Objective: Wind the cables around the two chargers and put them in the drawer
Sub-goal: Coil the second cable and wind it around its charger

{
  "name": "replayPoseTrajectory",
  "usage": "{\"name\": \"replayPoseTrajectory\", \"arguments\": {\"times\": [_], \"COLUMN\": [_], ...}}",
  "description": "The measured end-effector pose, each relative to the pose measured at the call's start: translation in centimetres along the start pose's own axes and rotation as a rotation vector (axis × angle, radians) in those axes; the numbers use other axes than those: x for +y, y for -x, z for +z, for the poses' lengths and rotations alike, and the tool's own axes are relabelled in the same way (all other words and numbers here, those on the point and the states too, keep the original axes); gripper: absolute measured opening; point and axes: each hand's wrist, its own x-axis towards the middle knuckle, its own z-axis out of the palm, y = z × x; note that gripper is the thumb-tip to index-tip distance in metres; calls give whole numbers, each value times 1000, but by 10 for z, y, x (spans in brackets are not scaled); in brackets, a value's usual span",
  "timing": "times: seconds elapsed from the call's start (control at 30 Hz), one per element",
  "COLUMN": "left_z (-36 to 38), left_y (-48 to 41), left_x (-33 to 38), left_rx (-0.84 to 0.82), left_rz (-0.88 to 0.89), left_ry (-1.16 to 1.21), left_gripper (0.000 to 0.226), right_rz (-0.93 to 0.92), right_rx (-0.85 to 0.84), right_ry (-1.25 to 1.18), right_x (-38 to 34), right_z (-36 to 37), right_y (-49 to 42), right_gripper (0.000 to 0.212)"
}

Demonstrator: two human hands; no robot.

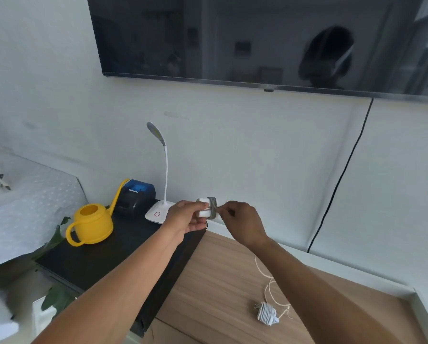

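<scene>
Both arms reach over the wooden worktop (pixel 208 281). The left hand (pixel 185 217) grips a white charger (pixel 203 209) wrapped in grey cable (pixel 213 207). The right hand (pixel 242 222) pinches the cable's end. A second charger (pixel 266 314) lies on the wood, its cream cable (pixel 259 265) partly hidden by the right arm. A yellow watering can (pixel 91 223), printer (pixel 136 197) and lamp (pixel 158 212) stand left.

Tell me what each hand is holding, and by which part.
The left hand grips the charger by its bare white end; the right hand pinches the grey cable wound round it.

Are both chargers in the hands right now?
No: the left hand holds the grey-cabled charger, while the white-cabled charger lies on the wooden top.
</scene>
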Motion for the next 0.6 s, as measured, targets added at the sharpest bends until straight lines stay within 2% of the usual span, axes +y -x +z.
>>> {"name": "replayPoseTrajectory", "arguments": {"times": [0.23, 0.43, 0.6], "left_z": [-3, -3, 0], "left_y": [2, 5, 10], "left_x": [3, 6, 11], "left_rx": [-35, -95, -198], "left_rz": [-92, -132, -141], "left_ry": [166, 107, 81], "left_gripper": [27, 33, 29], "right_rz": [30, 75, 73], "right_rx": [-18, -42, -48], "right_ry": [-84, -119, -96], "right_x": [9, 21, 30], "right_z": [16, 20, 19], "right_y": [14, 13, 10], "right_gripper": [21, 19, 19]}}
